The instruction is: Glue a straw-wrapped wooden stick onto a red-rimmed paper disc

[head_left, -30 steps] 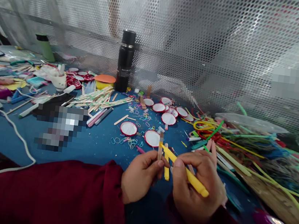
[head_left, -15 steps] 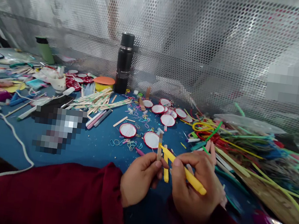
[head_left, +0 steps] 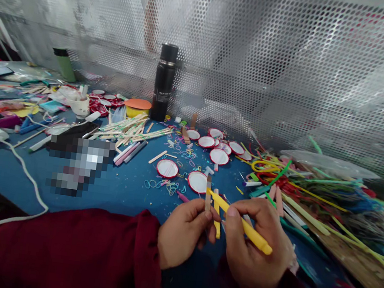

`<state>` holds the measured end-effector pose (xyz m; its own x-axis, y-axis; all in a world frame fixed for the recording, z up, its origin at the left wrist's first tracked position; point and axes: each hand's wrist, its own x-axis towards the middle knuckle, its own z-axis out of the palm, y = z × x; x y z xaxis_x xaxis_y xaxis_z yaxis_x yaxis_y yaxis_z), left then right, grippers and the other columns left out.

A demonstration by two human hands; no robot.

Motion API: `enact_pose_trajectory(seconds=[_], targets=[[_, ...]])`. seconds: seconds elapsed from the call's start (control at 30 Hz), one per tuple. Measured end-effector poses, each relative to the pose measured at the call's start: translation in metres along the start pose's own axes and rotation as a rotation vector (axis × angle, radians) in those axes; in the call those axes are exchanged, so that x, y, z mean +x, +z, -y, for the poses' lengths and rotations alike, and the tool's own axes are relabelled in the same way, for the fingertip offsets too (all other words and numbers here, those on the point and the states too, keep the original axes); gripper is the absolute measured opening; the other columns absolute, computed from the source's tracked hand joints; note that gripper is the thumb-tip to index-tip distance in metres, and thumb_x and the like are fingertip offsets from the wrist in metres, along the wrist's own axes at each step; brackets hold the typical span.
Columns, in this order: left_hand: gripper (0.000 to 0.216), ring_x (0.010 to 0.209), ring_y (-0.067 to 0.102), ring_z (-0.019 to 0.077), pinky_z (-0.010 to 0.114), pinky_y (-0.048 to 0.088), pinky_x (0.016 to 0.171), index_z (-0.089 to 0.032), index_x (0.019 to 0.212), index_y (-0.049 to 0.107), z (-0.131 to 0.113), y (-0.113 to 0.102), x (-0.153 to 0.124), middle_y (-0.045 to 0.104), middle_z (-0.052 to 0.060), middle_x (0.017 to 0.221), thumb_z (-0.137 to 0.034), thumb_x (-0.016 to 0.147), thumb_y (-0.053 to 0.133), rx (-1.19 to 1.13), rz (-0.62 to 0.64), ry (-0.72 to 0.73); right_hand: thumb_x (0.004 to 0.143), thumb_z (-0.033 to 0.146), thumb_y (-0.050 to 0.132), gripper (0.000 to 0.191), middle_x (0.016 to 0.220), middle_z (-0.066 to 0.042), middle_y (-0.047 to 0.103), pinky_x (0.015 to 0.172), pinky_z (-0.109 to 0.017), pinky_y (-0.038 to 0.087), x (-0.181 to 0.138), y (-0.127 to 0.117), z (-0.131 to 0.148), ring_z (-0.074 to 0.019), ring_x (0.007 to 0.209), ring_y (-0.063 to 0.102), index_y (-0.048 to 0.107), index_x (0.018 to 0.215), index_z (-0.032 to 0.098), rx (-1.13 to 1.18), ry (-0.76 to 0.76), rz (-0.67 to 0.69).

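My left hand [head_left: 183, 232] pinches a small wooden craft stick [head_left: 208, 194] upright between thumb and fingers. The stick's upper end looks darker than its lower part. My right hand [head_left: 258, 245] grips a yellow marker [head_left: 253, 232] like a pen, its tip touching or very close to the stick's side. Behind the fingers shows another yellow piece [head_left: 217, 220], partly hidden; I cannot tell whether it is a cap or a second marker. Just beyond the stick lies a white disc with a red rim [head_left: 197, 181].
A black bottle [head_left: 164, 83] stands by the perforated metal screen [head_left: 225, 49]. More red-rimmed discs [head_left: 219, 156], loose small rubber bands [head_left: 168, 186], bundled sticks [head_left: 133, 129] and markers [head_left: 135, 151] cover the blue table [head_left: 118, 191]. Coloured cords [head_left: 333, 196] pile up at right. A white cable [head_left: 28, 179] runs along the left.
The whole view has shifted slightly, so things appear a little further right. Both hands keep their grips, with the marker tip still at the stick.
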<state>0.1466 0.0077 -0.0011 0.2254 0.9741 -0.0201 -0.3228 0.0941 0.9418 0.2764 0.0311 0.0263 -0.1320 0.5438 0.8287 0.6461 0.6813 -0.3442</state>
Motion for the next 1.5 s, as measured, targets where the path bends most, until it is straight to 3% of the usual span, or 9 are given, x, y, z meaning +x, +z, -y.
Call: enact_pose_trajectory(seconds=[0.27, 0.6, 1.1, 1.5], targets=[[0.026, 0.046, 0.040, 0.0069, 0.022, 0.029, 0.047, -0.016, 0.085, 0.054, -0.0013, 0.0016, -0.0014, 0.052, -0.003, 0.063, -0.041, 0.092, 0.050, -0.008, -0.012, 0.012, 0.085, 0.022, 0.059, 0.011, 0.069, 0.000, 0.059, 0.082, -0.046, 0.044, -0.0017, 0.0001, -0.0025, -0.0219, 0.069, 0.056, 0.054, 0.075, 0.024, 0.020, 0.021, 0.007], [0.032, 0.045, 0.039, 0.0074, 0.022, 0.029, 0.046, -0.017, 0.084, 0.053, -0.0030, 0.0039, -0.0026, 0.050, -0.004, 0.059, -0.048, 0.091, 0.050, -0.003, -0.022, -0.020, 0.086, 0.023, 0.059, 0.011, 0.069, -0.001, 0.058, 0.068, -0.040, 0.044, 0.0005, 0.0001, -0.0033, -0.0217, 0.069, 0.056, 0.054, 0.076, 0.023, 0.016, -0.007, 0.022], [0.043, 0.044, 0.040, 0.0075, 0.021, 0.027, 0.044, -0.018, 0.080, 0.052, -0.0029, 0.0025, -0.0018, 0.051, -0.004, 0.055, -0.061, 0.085, 0.055, -0.045, 0.011, -0.040, 0.086, 0.027, 0.060, 0.013, 0.067, -0.001, 0.058, 0.067, -0.039, 0.045, -0.0020, 0.0017, -0.0020, -0.0217, 0.068, 0.057, 0.056, 0.074, 0.024, 0.029, 0.063, 0.000], [0.035, 0.041, 0.035, 0.0080, 0.022, 0.024, 0.043, -0.017, 0.090, 0.055, -0.0074, 0.0037, -0.0032, 0.047, -0.006, 0.051, -0.052, 0.088, 0.053, -0.050, -0.005, -0.034, 0.085, 0.023, 0.060, 0.010, 0.070, -0.001, 0.060, 0.072, -0.040, 0.046, -0.0014, -0.0001, -0.0011, -0.0214, 0.071, 0.058, 0.057, 0.076, 0.022, 0.043, 0.047, 0.026]])
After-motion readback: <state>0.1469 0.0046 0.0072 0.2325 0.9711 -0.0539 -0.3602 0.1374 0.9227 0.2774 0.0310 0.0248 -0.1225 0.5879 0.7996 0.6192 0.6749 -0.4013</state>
